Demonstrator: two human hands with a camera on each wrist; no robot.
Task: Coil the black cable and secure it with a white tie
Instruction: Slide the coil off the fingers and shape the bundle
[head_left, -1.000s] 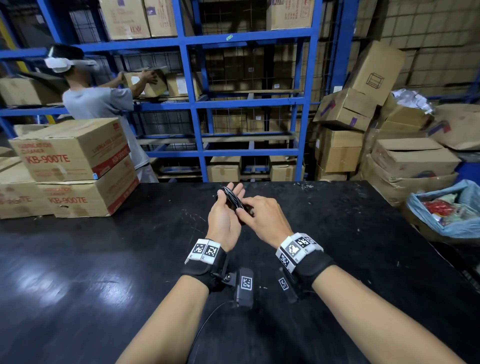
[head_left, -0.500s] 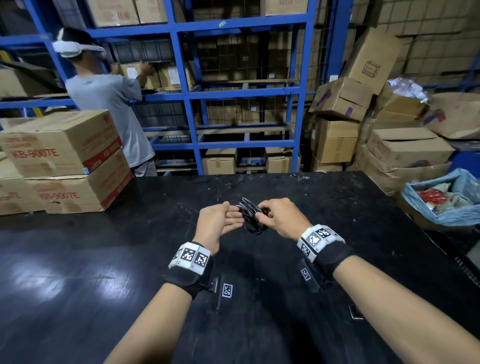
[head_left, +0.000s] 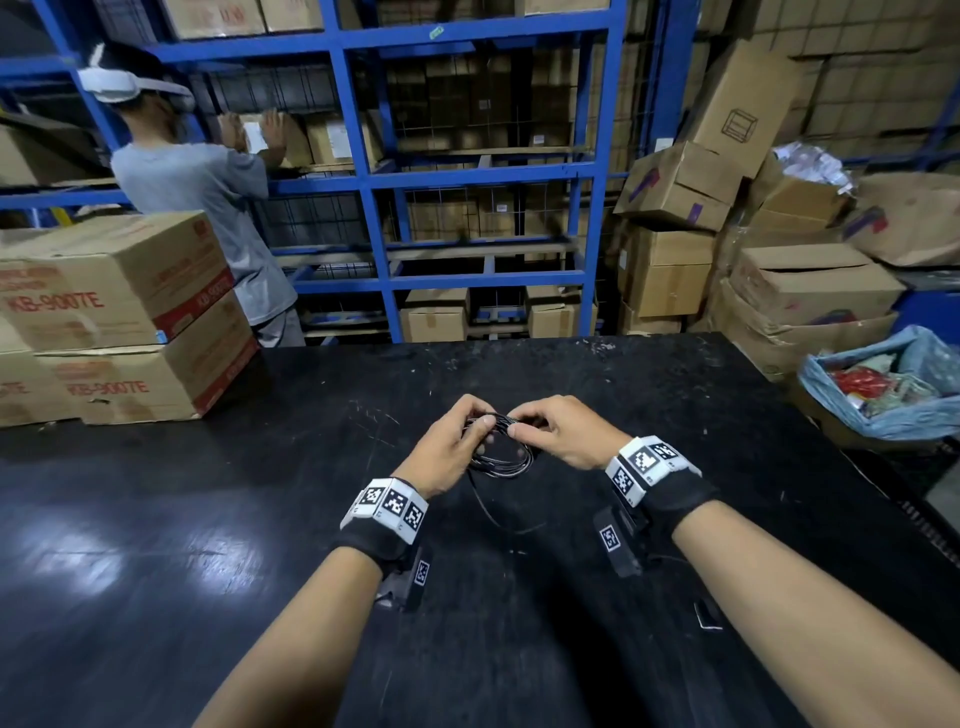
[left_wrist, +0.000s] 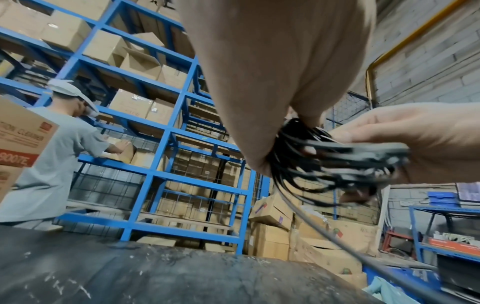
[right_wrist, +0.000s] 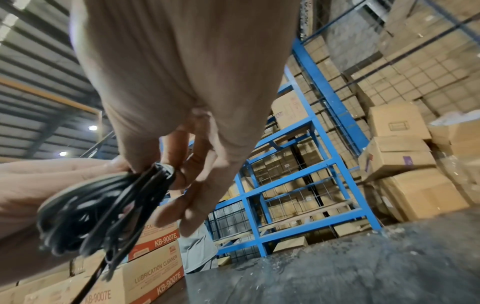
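The black cable (head_left: 503, 451) is wound into a small coil held just above the black table (head_left: 208, 519). My left hand (head_left: 470, 431) grips its left side with curled fingers. My right hand (head_left: 525, 423) pinches the top right of the loops. A loose tail (head_left: 491, 512) hangs from the coil down to the table. In the left wrist view the coil (left_wrist: 335, 164) fans out between both hands. In the right wrist view the loops (right_wrist: 96, 211) are bunched at the pinch, where a pale bit (right_wrist: 167, 168) shows; I cannot tell if it is the white tie.
Stacked cardboard boxes (head_left: 119, 312) stand on the table's left end. Behind the table are a blue rack (head_left: 363, 182) and a person (head_left: 202, 208) handling a box there. A blue bag of rubbish (head_left: 883, 395) sits off the right edge, with more boxes (head_left: 675, 192) piled behind it.
The coil has gone from upright between my palms to lying flatter and wider. Both hands have come lower over the table, and a tail now hangs free.
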